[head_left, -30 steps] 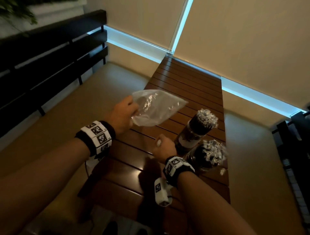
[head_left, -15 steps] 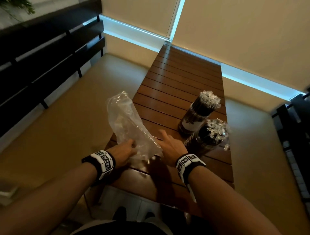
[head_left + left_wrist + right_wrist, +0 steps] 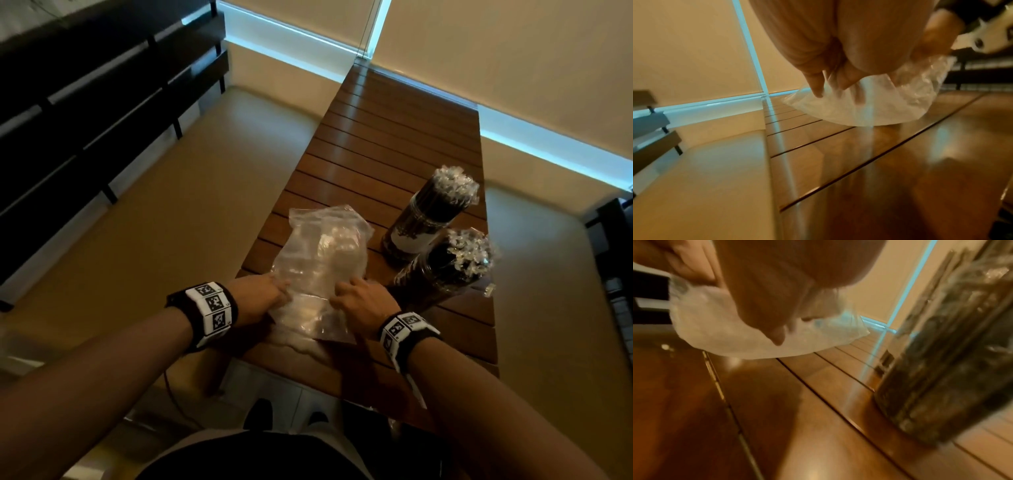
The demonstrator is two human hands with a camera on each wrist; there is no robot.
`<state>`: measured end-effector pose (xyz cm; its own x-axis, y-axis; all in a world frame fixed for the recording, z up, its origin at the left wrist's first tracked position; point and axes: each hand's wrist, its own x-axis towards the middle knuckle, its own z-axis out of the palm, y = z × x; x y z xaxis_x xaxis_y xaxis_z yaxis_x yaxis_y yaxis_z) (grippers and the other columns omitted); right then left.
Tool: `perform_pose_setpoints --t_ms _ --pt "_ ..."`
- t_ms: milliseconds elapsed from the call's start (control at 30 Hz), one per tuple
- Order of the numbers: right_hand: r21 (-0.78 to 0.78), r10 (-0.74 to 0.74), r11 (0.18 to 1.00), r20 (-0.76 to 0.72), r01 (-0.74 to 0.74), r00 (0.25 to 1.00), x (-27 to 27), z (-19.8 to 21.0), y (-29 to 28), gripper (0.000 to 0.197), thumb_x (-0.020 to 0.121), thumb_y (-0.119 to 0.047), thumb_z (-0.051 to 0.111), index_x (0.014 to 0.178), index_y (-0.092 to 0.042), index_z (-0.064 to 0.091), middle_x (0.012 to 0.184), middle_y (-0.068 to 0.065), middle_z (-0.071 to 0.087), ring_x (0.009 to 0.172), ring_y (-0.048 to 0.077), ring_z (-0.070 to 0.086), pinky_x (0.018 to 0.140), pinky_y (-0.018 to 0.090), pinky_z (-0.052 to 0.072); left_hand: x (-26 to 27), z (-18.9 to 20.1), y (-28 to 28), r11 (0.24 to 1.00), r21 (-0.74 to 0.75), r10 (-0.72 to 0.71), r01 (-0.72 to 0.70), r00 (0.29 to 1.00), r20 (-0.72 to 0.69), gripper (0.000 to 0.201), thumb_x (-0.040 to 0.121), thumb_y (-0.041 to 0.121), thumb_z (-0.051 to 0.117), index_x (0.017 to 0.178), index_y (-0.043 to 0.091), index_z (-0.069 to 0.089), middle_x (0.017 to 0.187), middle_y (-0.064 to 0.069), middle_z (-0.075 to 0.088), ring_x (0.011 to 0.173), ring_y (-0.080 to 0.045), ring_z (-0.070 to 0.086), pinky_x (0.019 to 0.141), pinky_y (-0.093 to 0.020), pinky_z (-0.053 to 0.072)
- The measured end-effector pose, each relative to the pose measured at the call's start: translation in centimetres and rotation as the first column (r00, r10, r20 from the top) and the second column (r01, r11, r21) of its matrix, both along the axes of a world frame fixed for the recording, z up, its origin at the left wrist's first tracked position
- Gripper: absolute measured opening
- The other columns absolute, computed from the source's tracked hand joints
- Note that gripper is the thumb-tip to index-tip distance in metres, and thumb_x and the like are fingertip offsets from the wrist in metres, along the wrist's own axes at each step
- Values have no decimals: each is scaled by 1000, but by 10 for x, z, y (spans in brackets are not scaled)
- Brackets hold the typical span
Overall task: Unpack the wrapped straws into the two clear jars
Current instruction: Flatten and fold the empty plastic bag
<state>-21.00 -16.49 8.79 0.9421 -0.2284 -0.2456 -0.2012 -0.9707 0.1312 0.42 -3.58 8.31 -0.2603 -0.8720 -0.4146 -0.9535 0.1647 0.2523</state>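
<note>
A clear, empty-looking plastic bag [image 3: 322, 260] lies lengthwise on the wooden slatted table [image 3: 394, 137], its near end raised a little. My left hand [image 3: 279, 291] grips the bag's near left edge, fingers curled into the plastic [image 3: 834, 91]. My right hand [image 3: 342, 294] holds the near right edge, a fingertip [image 3: 780, 337] against the film. Two clear jars stand to the right, both packed with dark wrapped straws whose crinkled wrapper ends stick out on top: the far jar [image 3: 428, 219] and the near jar [image 3: 442, 274], the near jar [image 3: 941, 369] close beside my right hand.
The table is narrow, with its left edge just beyond my left hand and beige floor [image 3: 171, 222] below. A dark slatted bench [image 3: 85, 102] stands far left. A small scrap of wrapper [image 3: 488, 289] lies by the near jar.
The bag, held up in the air by my left hand a second ago, has come down onto the table. My right hand has moved onto its near right edge.
</note>
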Motion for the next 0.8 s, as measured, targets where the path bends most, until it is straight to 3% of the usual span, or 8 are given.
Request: perform_pose_setpoints --t_ms 100,200,267,367,433,533,667,800 --pt "167 -212 952 -245 256 946 -23 -20 2 37 95 -23 48 130 -29 56 132 -2 51 112 25 55 79 39 54 -1 -3 12 991 50 130 -127 989 -66 33 75 -6 51 99 11 68 107 -2 64 100 -20 58 82 -25 45" --pt "240 -290 915 -164 323 943 -33 -37 9 66 86 -26 64 143 -35 30 153 -3 25 112 28 56 72 42 58 -2 -14 16 950 113 308 -290 928 -212 31 66 -11 40 59 20 39 67 4 44 63 -12 41 58 -25 31" --pt "276 -289 907 -143 318 947 -34 -39 12 79 80 -38 72 144 -40 25 154 -5 22 116 27 54 75 44 58 -1 -20 11 927 88 373 -366 866 -334 33 64 -10 39 57 21 29 62 6 42 60 -6 41 58 -26 32" --pt "375 -337 852 -141 365 931 -36 -41 16 52 84 -41 68 133 -36 52 142 -11 44 118 19 55 85 34 52 2 -28 -1 843 98 487 -529 673 -556 34 71 -7 49 73 27 51 79 10 63 81 -6 62 72 -25 48" --pt "508 -535 699 -96 503 840 -34 -38 16 34 88 -38 65 121 -30 65 130 -9 58 114 17 60 88 30 51 10 -32 -4 844 131 497 -521 665 -558 47 73 5 62 109 34 56 106 13 63 100 -4 61 86 -25 50" --pt "708 -727 387 -160 591 668 -32 -28 13 20 97 -29 57 85 -20 70 90 -4 67 84 13 63 70 14 47 20 -31 -4 898 140 438 -416 867 -239 59 73 28 69 125 46 50 113 7 51 100 -13 56 88 -30 50" --pt "835 -820 -29 -334 550 464 -31 -23 9 28 99 -36 54 89 -17 72 97 10 71 81 14 62 71 21 48 15 -35 -6 881 111 472 -459 840 -268 8 92 30 61 96 24 62 89 4 58 84 -19 59 74 -29 43" --pt "764 -883 -57 -339 643 324 -30 -34 8 48 98 -56 42 73 -23 64 81 1 65 73 13 59 68 27 46 7 -50 -16 763 120 633 -635 699 -332 26 99 27 48 73 26 45 70 4 57 70 -24 60 63 -33 44"
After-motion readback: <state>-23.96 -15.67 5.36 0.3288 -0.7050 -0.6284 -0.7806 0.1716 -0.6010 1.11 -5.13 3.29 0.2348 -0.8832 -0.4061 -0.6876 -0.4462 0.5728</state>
